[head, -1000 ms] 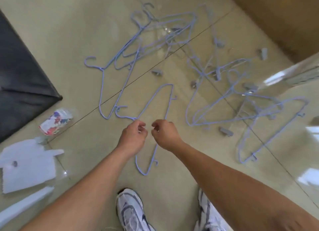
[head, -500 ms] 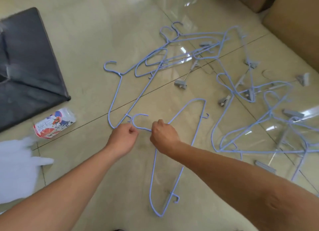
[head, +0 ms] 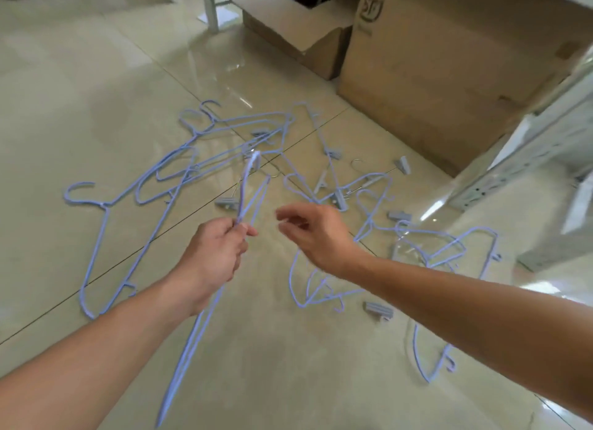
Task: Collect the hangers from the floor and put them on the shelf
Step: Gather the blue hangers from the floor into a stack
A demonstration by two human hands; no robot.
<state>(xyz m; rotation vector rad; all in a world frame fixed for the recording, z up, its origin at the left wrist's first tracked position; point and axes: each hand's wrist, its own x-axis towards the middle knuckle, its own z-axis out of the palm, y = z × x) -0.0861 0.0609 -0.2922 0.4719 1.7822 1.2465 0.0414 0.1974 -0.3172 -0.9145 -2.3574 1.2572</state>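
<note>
My left hand [head: 215, 256] is shut on the neck of a light-blue wire hanger [head: 247, 189], lifted off the floor and seen edge-on, its body running down past my wrist. My right hand [head: 316, 234] hovers just right of it with fingers apart, holding nothing. Several more blue hangers lie tangled on the glossy tiled floor: one long hanger [head: 106, 237] at the left, a pile [head: 231, 131] behind the hands, others [head: 449, 246] at the right. Small grey clips [head: 378, 311] are scattered among them. A pale metal shelf frame [head: 519, 150] stands at the right.
Large cardboard boxes [head: 442, 60] stand behind the hangers at the upper right, one of them open [head: 308, 28]. A white furniture leg [head: 210, 9] stands at the top centre. Bare tiled floor [head: 80, 92] stretches to the left.
My left hand has lifted the blue hanger off the floor. My right hand has let go of it and opened. The view has tilted up toward the boxes and shelf.
</note>
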